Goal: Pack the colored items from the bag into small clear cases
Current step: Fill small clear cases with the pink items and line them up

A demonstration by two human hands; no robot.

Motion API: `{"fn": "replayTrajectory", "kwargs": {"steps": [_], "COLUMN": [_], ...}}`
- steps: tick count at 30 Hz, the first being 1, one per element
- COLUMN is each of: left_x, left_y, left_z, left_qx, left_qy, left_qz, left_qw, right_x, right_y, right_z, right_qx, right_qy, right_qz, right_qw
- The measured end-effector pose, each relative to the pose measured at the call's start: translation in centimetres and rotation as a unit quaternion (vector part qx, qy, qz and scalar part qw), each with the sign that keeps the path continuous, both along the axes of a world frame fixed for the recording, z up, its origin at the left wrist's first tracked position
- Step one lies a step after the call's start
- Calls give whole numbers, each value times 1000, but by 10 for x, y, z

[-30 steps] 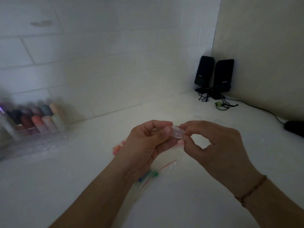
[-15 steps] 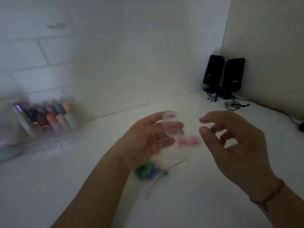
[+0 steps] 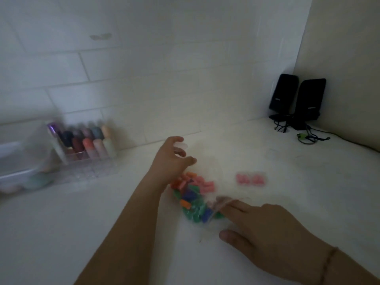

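A clear zip bag [image 3: 216, 218] lies on the white counter with several small coloured items [image 3: 192, 199] in it: orange, pink, green, blue. My left hand [image 3: 171, 161] reaches forward above the bag's far end and holds a small clear case [image 3: 181, 145] at its fingertips. My right hand [image 3: 265, 229] lies low on the counter, its straight fingers touching the bag's near edge and its thumb spread apart. To the right of the bag, a blurred clear case with pink items [image 3: 250, 178] rests on the counter.
A clear organiser with coloured bottles [image 3: 88, 145] stands at the back left against the tiled wall, beside a translucent box [image 3: 22, 161]. Two black speakers [image 3: 297, 99] with cables [image 3: 306, 137] sit in the back right corner.
My hands have parted. The left one moved forward with a clear case, the right one dropped onto the bag. The case with pink items now lies on the counter.
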State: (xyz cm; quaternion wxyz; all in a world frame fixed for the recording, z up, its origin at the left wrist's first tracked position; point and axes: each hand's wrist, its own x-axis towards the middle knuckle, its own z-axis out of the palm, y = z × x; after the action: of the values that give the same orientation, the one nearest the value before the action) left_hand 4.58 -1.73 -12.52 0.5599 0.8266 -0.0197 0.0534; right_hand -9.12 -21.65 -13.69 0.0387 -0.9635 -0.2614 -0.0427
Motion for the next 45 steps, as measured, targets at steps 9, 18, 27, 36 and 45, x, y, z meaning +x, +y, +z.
{"fn": "replayTrajectory", "kwargs": {"steps": [9, 18, 27, 36, 45], "left_x": [-6, -12, -9, -7, -9], "left_y": [-19, -20, -18, -13, -15], "left_z": [-10, -5, -6, -6, -4], "left_qx": [148, 63, -34, -3, 18], "left_qy": [-16, -11, -6, -18, -26], "left_qz": [-123, -160, -169, -159, -178], "left_qw": [981, 985, 985, 987, 984], "right_x": [7, 13, 13, 13, 15], "right_y": [10, 7, 6, 4, -4], "right_z": [-3, -20, -23, -16, -27], "right_qx": [-63, -16, 33, 106, 83], "right_qy": [22, -115, -118, -114, -145], "right_qz": [-39, -55, -39, -11, -28], "right_qw": [997, 992, 992, 988, 986]}}
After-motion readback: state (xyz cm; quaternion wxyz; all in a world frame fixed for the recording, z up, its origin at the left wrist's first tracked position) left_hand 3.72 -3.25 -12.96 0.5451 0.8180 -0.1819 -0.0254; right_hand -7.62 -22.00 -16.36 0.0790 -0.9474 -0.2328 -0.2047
